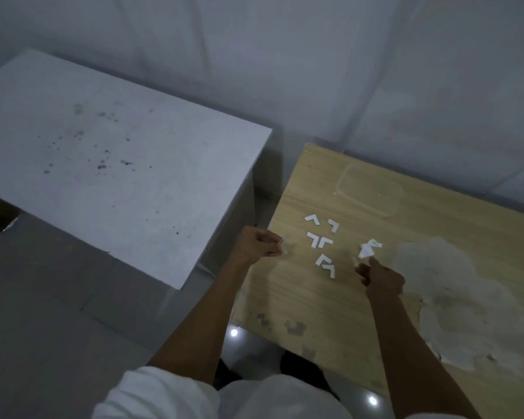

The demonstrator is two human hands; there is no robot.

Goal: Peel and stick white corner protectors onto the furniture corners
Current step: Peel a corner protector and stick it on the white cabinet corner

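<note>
**Hands over the loose corner protectors**

Six white L-shaped corner protectors (316, 239) lie scattered on the wooden worktop (315, 303), close to its left edge. The left hand (260, 243) hovers at that edge with its fingers curled in. I cannot tell whether they pinch anything. The right hand (381, 279) stretches its forefinger to a small crumpled heap of white scraps (367, 249) just right of the protectors, thumb apart and gripping nothing. A clear plastic lid (369, 189) rests nearer the far edge. A speckled white table (118, 152) stands to the left.
</note>
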